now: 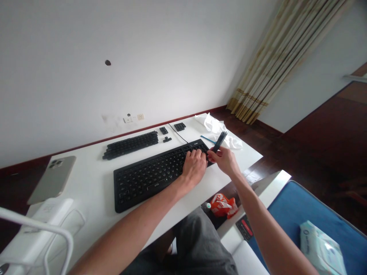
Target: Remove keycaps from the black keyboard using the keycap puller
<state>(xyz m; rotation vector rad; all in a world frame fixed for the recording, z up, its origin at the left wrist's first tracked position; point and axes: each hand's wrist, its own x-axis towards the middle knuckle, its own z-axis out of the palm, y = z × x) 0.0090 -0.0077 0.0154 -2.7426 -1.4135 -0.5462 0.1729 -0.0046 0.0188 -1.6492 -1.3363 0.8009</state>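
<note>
A black keyboard with its keycaps off lies at a slant on the white desk. My left hand rests over its right part, fingers bent down onto the key area and slightly apart; the fingertips are partly hidden. Just beside it, my right hand is closed around a small black brush, whose bristle-like end points up and away. The brush's lower end is near the keyboard's right edge, and I cannot tell whether it touches. Behind the keyboard, loose black keycaps are laid out in rows.
Smaller keycap groups and a thin cable lie at the back. Crumpled clear plastic and a blue stick sit at the right. A phone and white power strip occupy the left. An orange bag is below the desk.
</note>
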